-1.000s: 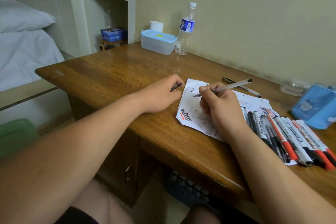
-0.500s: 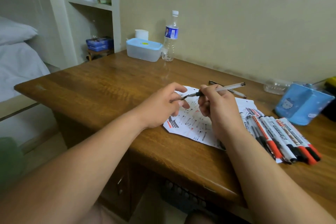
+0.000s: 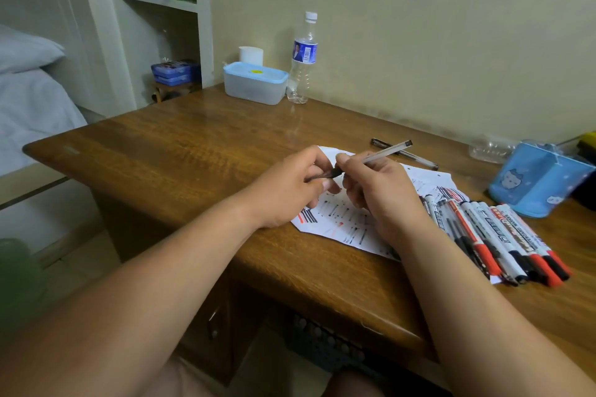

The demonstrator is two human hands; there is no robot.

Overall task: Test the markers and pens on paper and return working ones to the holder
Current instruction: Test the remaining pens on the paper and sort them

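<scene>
1. Where the desk (image 3: pixel 193 145) edge lies nearest the person, both forearms reach over it, and the hands meet just above the scribbled paper (image 3: pixel 338 222).
2. The left hand (image 3: pixel 290 190) has its fingers curled, pinching a dark cap (image 3: pixel 324 175) at the pen's front end; blur hides whether it is fully seated.
3. The right hand (image 3: pixel 383 196) curls round a clear pen (image 3: pixel 383 153), whose barrel slants up and away to the right.
4. Right of the hands, a row of markers (image 3: pixel 493 235) lies side by side, partly on the paper, red and black caps toward the near edge.
5. Beyond the paper, a second pen (image 3: pixel 422 162) lies on the desk.
6. The blue holder (image 3: pixel 535 184) stands far right, near the markers' far ends but apart from them.
7. By the wall sit a blue-lidded box (image 3: pixel 254 82), a white cup (image 3: pixel 251 55) behind it, and a water bottle (image 3: pixel 303 64) just beside.
</scene>
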